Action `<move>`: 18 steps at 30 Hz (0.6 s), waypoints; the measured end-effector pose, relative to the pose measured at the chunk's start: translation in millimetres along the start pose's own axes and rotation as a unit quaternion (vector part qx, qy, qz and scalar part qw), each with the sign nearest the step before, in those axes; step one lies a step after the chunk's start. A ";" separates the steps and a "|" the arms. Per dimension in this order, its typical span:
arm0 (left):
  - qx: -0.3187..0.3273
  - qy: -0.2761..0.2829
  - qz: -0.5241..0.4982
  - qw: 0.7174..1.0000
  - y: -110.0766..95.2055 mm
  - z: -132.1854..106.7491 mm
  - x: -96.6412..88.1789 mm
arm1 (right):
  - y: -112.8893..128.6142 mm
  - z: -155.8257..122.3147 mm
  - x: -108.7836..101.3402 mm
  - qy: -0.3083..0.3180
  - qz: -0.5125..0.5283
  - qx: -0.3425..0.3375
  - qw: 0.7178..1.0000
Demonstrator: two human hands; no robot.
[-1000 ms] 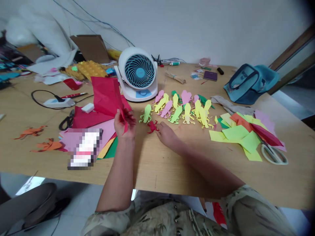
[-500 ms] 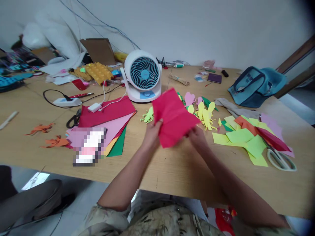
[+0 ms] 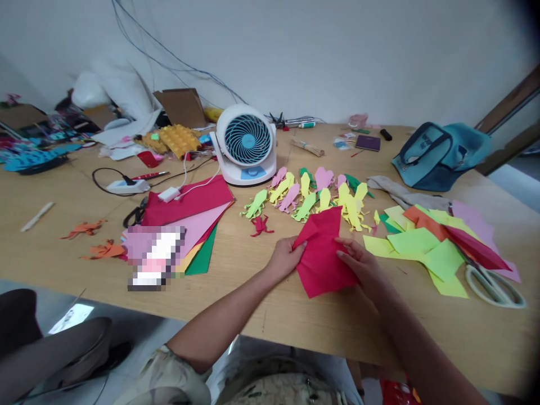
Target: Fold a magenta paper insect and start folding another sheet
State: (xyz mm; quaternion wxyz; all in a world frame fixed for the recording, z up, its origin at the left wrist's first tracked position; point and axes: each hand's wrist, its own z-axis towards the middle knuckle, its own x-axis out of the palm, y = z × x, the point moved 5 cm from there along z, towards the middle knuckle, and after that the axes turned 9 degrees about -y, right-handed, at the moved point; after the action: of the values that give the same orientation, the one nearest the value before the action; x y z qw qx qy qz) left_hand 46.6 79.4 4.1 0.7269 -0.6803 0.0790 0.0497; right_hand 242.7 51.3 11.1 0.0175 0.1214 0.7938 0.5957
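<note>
A red paper sheet [image 3: 323, 253] lies folded on the wooden table [image 3: 261, 304] in front of me. My left hand [image 3: 287, 260] pinches its left edge, fingers closed on the paper. My right hand [image 3: 361, 269] rests on the sheet's right side with fingers pressing it flat. Just beyond lie several cut paper insects [image 3: 314, 194] in yellow, green and pink, and a small red paper cutout [image 3: 260, 226] sits to the left of the sheet.
A white and blue desk fan [image 3: 246, 143] stands at the back. Stacked coloured sheets [image 3: 189, 216] and black scissors [image 3: 135, 215] lie left; paper scraps [image 3: 426, 239] and pale scissors [image 3: 493, 284] lie right. A blue bag [image 3: 439, 154] sits far right. Orange cutouts [image 3: 95, 239] lie far left.
The red sheet was lifted from the left pile, held up in both hands, and now lies down on the table under both hands.
</note>
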 end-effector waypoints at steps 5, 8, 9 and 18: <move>0.084 -0.090 0.086 0.989 -35.3 31.8 -57.3 | -4.0 7.5 -17.3 -0.040 0.013 -0.033 0.999; 0.075 -0.233 0.300 0.922 -40.6 70.0 -109.0 | -10.0 11.0 -27.2 -0.069 -0.012 -0.065 0.995; 0.054 -0.245 0.381 0.890 -38.2 81.8 -118.6 | -10.6 11.8 -30.1 -0.087 -0.023 -0.091 0.992; -0.051 -0.201 0.559 0.803 -10.8 116.4 -110.3 | -15.9 25.3 -43.7 -0.093 -0.070 -0.104 0.988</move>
State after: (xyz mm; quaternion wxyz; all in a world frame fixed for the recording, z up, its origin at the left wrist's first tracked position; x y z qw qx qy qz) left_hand -54.3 198.7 42.1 0.5372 -0.5290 0.2954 0.5867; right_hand 286.7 61.6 -16.5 0.1456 0.1176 0.7292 0.6582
